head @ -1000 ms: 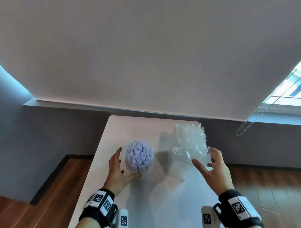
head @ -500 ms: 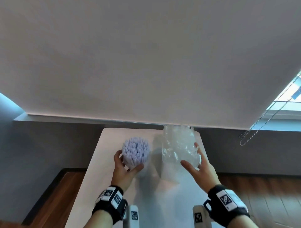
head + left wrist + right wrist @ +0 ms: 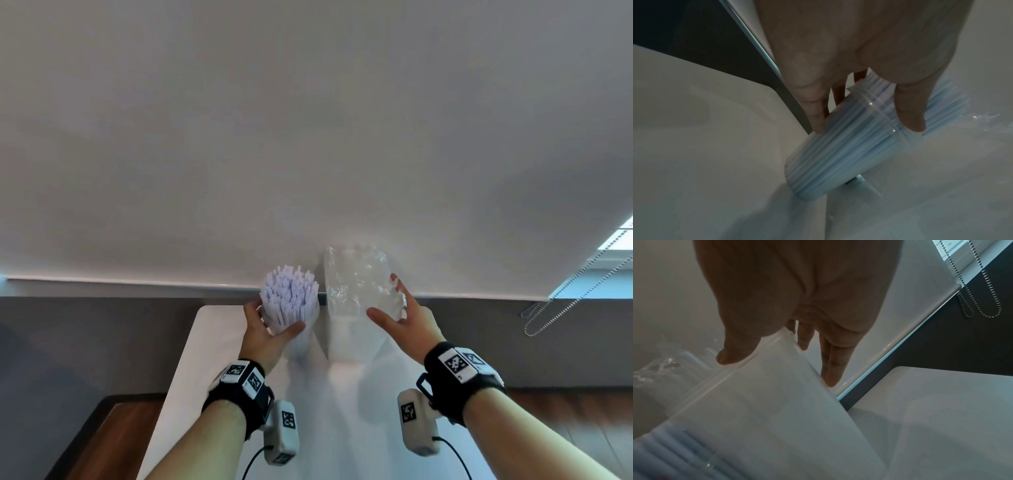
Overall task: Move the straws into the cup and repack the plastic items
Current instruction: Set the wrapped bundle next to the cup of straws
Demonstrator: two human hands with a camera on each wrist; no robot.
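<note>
The left hand (image 3: 265, 334) wraps the cup (image 3: 840, 142), thumb on the near side and fingers (image 3: 813, 113) round the far side — a grip closed on the clear ribbed wall. The cup stands at the far end of the white bench (image 3: 191, 377), packed with pale blue straws (image 3: 289, 298). Their long axis runs upright, tips fanning upward and leaning slightly toward the camera in the head view; the lower ends sit inside the cup, the upper ends stick out well past its rim.

Just beside it on the right stands a tall clear container (image 3: 346, 339) with a crinkled plastic bag (image 3: 359, 277) rising out of its top. The right hand (image 3: 407, 325) holds this at the upper part — thumb on the near face, fingers (image 3: 830, 363) down the far side, a wide grip spanning the container. Behind hang a pale blind (image 3: 308, 137) and a bead chain (image 3: 548, 311).
</note>
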